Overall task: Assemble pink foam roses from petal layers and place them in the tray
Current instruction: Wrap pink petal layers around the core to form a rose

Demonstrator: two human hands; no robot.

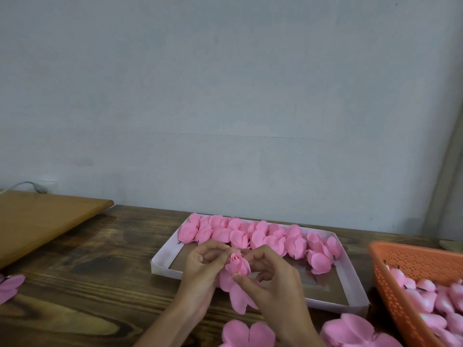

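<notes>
A pink foam rose bud is held between both hands, just in front of the tray's near rim. The left hand is curled round the bud's left side, with its fingertips pinched against the upper petals. The right hand is closed on the other side, its thumb pressed against the base of the bud and its fingers bent behind it. A petal layer is seen hanging below the bud, between the two wrists; whether it is gripped by either hand cannot be told.

Just beyond the hands a shallow white tray is set on the dark wooden table. Its far side is filled with rows of finished roses, while a brown floor is exposed in the part nearest the hands. To the right of the right hand an orange perforated basket is placed, loaded with pink buds. Loose petal layers are spread below the right hand, and further petals are laid far to the left of the left hand.
</notes>
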